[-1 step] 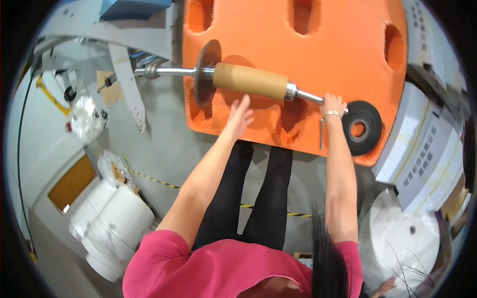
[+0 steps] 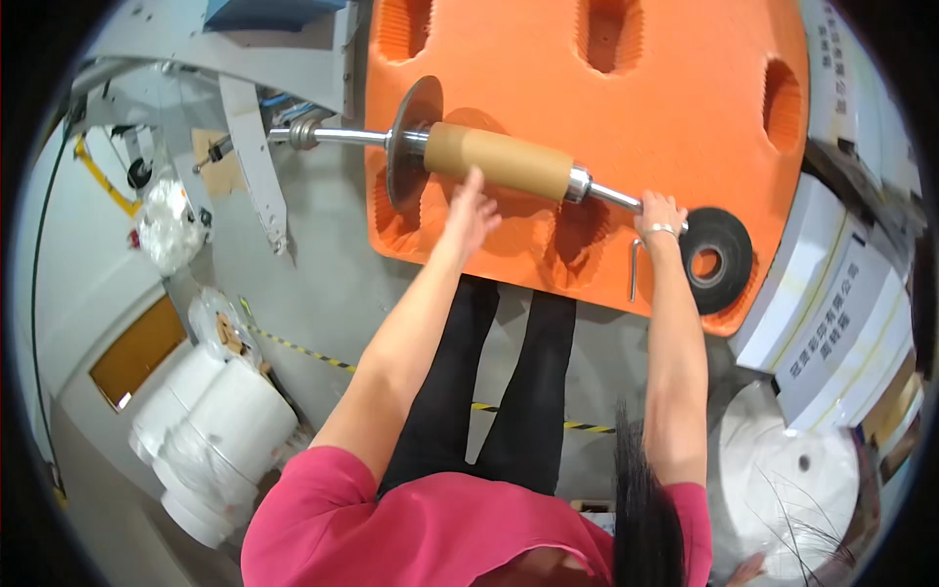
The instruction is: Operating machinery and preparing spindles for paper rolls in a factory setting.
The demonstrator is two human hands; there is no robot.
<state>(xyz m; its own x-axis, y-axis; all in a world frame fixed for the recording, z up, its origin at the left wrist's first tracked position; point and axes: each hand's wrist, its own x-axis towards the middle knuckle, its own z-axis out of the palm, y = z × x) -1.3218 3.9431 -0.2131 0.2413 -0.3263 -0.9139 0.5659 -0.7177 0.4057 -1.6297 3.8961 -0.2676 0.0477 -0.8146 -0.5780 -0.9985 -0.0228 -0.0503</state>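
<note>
A metal shaft (image 2: 349, 137) lies across an orange plastic pallet (image 2: 509, 59), its left end reaching past the pallet's edge. A brown cardboard core (image 2: 501, 160) sits around the shaft, between a round metal flange disc (image 2: 415, 147) and a silver collar (image 2: 578, 184). My right hand (image 2: 662, 213) is closed around the shaft's right end. Just below the core, near its left part, my left hand (image 2: 473, 213) has its fingers apart and holds nothing. An L-shaped hex key (image 2: 634, 272) lies beside my right wrist. Right of that hand rests a dark ring-shaped roll (image 2: 732, 256).
White cartons (image 2: 817, 293) stand along the pallet's right side. White rolls (image 2: 235, 416) are on the floor at the left, and another white roll (image 2: 773, 470) is at the lower right. A grey machine frame (image 2: 256, 161) borders the far left, under the shaft's end.
The whole view has shifted slightly. My left hand is a bit closer to the core, its fingers still apart. My right hand keeps hold of the shaft's end.
</note>
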